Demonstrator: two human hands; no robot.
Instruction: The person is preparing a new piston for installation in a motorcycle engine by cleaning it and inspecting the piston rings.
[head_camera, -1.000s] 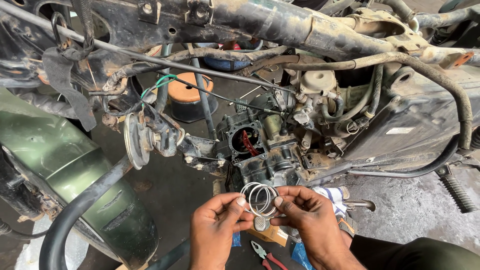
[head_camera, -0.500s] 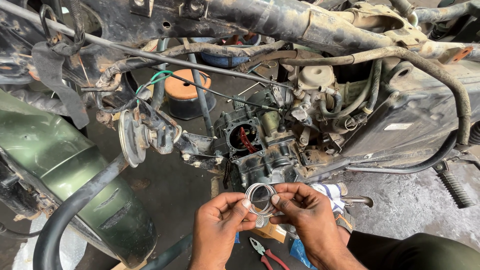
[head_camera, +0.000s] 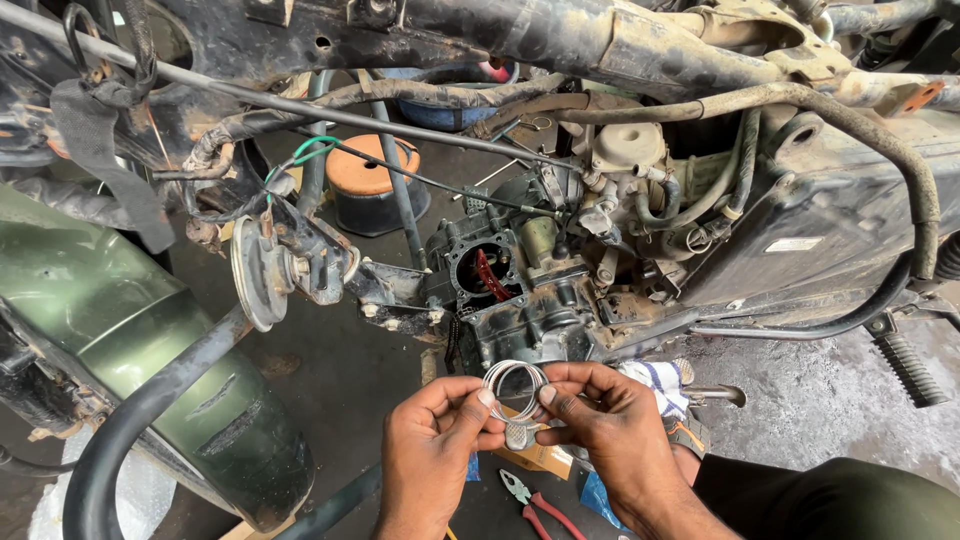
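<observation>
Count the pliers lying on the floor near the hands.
1. A pair of red-handled pliers lies on the floor between the left hand and the right hand, just below them. Others may be hidden beneath the arms.

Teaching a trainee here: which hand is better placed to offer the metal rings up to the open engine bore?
Probably the right hand: it pinches the rings directly below the engine bore; the left hand sits lower, further left.
</observation>
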